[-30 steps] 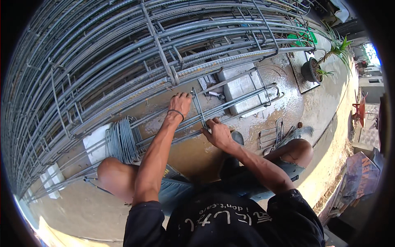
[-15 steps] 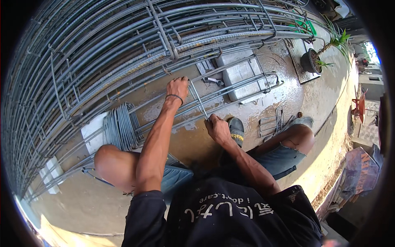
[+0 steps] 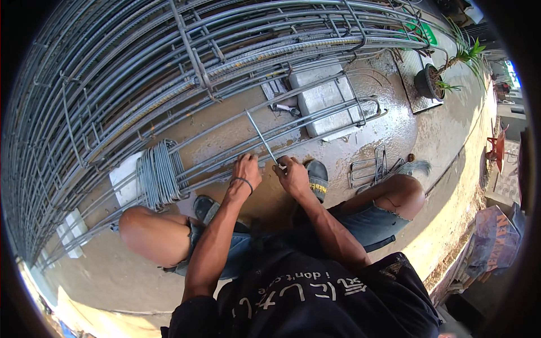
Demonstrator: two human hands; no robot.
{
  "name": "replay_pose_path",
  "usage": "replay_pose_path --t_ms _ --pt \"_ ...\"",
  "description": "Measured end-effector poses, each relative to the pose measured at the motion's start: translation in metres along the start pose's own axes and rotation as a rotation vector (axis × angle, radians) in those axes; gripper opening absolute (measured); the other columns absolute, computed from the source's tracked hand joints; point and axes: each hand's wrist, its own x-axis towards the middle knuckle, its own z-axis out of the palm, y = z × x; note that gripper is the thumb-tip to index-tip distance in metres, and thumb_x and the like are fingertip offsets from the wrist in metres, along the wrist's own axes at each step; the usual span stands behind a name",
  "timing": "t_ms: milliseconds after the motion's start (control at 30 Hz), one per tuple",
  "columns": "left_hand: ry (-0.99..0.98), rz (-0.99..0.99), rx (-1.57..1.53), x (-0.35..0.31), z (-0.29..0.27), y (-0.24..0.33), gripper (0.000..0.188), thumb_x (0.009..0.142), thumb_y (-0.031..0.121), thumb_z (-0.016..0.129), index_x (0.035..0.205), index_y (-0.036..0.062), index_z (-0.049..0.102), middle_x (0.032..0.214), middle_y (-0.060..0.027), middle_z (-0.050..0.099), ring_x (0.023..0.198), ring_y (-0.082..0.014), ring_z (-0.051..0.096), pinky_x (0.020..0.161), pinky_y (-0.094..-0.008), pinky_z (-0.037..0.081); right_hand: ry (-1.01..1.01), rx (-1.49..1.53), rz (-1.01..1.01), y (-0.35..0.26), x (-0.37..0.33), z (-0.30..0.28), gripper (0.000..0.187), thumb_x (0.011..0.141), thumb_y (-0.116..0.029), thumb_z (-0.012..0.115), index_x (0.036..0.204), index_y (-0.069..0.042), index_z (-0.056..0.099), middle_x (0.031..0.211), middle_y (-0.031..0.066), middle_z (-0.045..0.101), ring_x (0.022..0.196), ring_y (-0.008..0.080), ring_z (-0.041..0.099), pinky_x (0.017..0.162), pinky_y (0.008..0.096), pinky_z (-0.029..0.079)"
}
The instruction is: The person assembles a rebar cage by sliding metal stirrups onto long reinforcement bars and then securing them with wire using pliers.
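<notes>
Long steel rods run slantwise in front of me, and a square wire stirrup (image 3: 258, 134) stands across them. My right hand (image 3: 294, 176) is closed on the stirrup's near corner, thumb and forefinger pinching it. Just left of it, my left hand (image 3: 247, 173) is curled over the nearest steel rod (image 3: 217, 176); its fingertips are partly hidden. A thick bunch of stirrups (image 3: 160, 176) hangs together round the rods farther left. Under the rods' right part lies a pale grey block (image 3: 321, 101).
A dense stack of reinforcement cages (image 3: 141, 73) fills the far and left side. Loose bent stirrups (image 3: 369, 169) lie by my right knee. A white block (image 3: 127, 177) supports the rods at left. A potted plant (image 3: 428, 81) stands far right; my sandal (image 3: 317, 174) is beside my right hand.
My left hand has let go of the stirrup's far end and come back toward me, down to the near rod. My right hand stays at the near corner, shifted slightly left.
</notes>
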Motion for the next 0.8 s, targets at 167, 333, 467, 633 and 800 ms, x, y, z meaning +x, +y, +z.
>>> replay_pose_path --t_ms 167,333,467,633,800 --pt "-0.081 -0.074 -0.128 0.008 -0.002 0.002 0.028 0.066 0.013 0.073 0.089 -0.0019 0.066 0.089 -0.0238 0.062 0.086 -0.0407 0.059 0.077 -0.0451 0.048 -0.006 0.05 -0.142 0.005 0.001 -0.005 0.018 0.084 -0.022 0.061 0.092 -0.006 0.06 0.086 0.0182 0.06 0.078 0.0403 0.06 0.066 0.048 0.048" --pt "-0.163 -0.099 -0.027 0.024 -0.005 0.003 0.024 0.064 0.012 0.075 0.083 -0.0005 0.067 0.083 -0.0217 0.064 0.081 -0.039 0.062 0.073 -0.0451 0.05 0.006 0.066 -0.196 0.0 0.01 -0.019 0.018 0.083 -0.019 0.062 0.086 -0.002 0.058 0.083 0.0174 0.06 0.077 0.0401 0.058 0.064 0.0461 0.046" --pt "-0.261 -0.119 0.169 0.038 -0.015 0.018 0.022 0.063 0.011 0.074 0.08 0.0006 0.065 0.084 -0.0215 0.065 0.082 -0.0377 0.064 0.071 -0.0449 0.051 -0.022 0.067 -0.204 0.003 0.012 -0.023 0.018 0.083 -0.019 0.063 0.086 -0.002 0.058 0.083 0.0178 0.06 0.077 0.04 0.058 0.064 0.0462 0.046" --pt "-0.262 -0.113 0.189 0.038 -0.018 0.019 0.025 0.063 0.008 0.068 0.086 -0.0001 0.063 0.084 -0.0223 0.066 0.083 -0.0353 0.065 0.071 -0.0436 0.052 -0.037 0.114 -0.249 -0.002 0.011 -0.018 0.017 0.082 -0.016 0.064 0.085 -0.001 0.058 0.082 0.019 0.06 0.076 0.0408 0.058 0.064 0.0462 0.046" --pt "-0.174 -0.037 0.179 0.032 -0.013 0.018 0.029 0.066 0.008 0.063 0.094 -0.0011 0.061 0.083 -0.0208 0.065 0.08 -0.0355 0.064 0.071 -0.0435 0.052 0.005 0.089 -0.191 0.001 0.019 -0.014 0.019 0.08 -0.017 0.067 0.08 0.0 0.058 0.075 0.0206 0.06 0.07 0.0392 0.059 0.061 0.0437 0.045"
